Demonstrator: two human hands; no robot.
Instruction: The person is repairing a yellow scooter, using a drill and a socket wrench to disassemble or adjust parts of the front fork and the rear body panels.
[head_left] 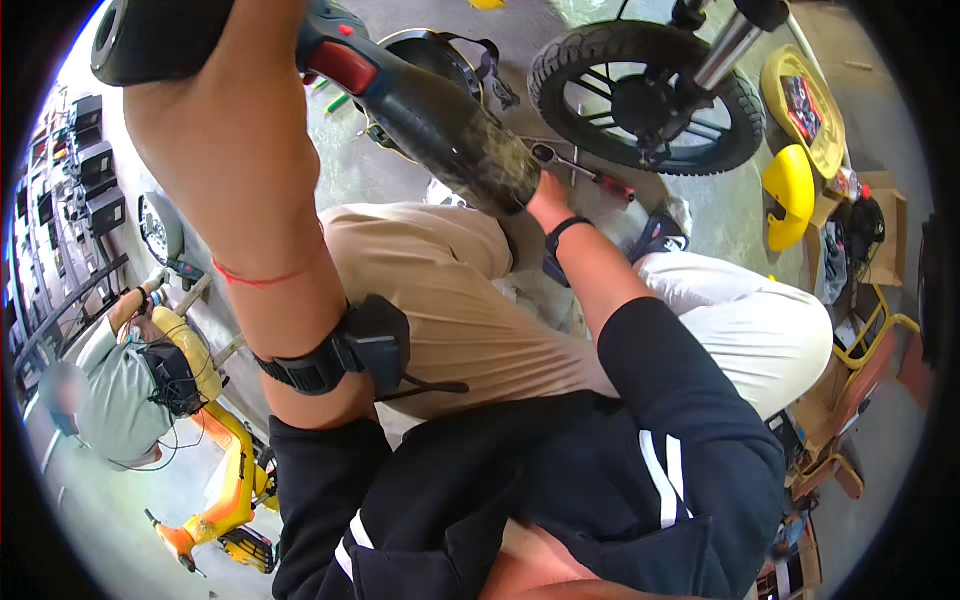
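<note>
My left hand [262, 45], partly cut off by the top edge, is closed round the handle of a cordless power tool [440, 125]. The tool has a blue-grey housing, a red switch and a long dark body with a scuffed end. A black block at its handle's foot looks like the battery. My right hand [548, 202] is at the scuffed end, its fingers hidden behind the tool, so I cannot tell its grip. Straps sit on both forearms. A red-handled ratchet [612, 186] lies on the floor just beyond my right hand.
A small black-spoked wheel [645, 100] with a fork stands ahead. Yellow body panels [790, 198] and cardboard boxes [888, 235] are at the right. At the left, another person [125, 385] works beside a yellow scooter frame [232, 470]. Shelves line the far left.
</note>
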